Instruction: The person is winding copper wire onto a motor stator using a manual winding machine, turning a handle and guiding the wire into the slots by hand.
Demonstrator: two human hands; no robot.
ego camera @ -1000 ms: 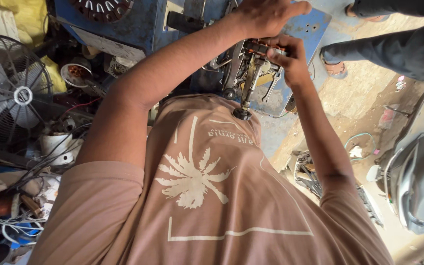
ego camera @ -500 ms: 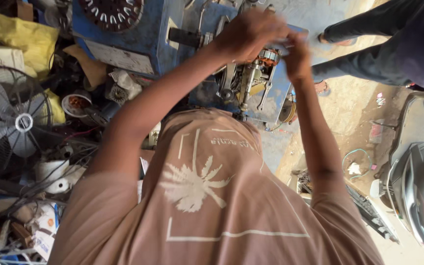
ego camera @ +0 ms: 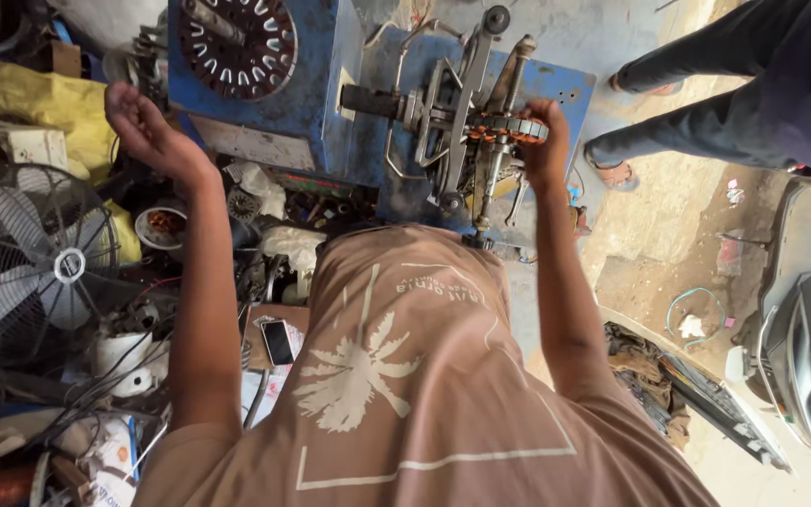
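Cluttered workshop: right hand (ego camera: pixel 548 141) grips copper-wound stator (ego camera: pixel 509 127) on blue machine (ego camera: pixel 330 84).

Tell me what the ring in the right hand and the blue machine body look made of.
Ring at the right hand: probably stacked steel plates with copper wire, judging by grey segments and orange-brown strands. Machine body: likely sheet metal, blue paint chipped and dulled.

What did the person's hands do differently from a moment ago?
The left hand let go of the copper-wound stator and swung out to the left, now open in the air by the blue winding machine. The right hand stayed on the stator, which is still mounted on the machine.
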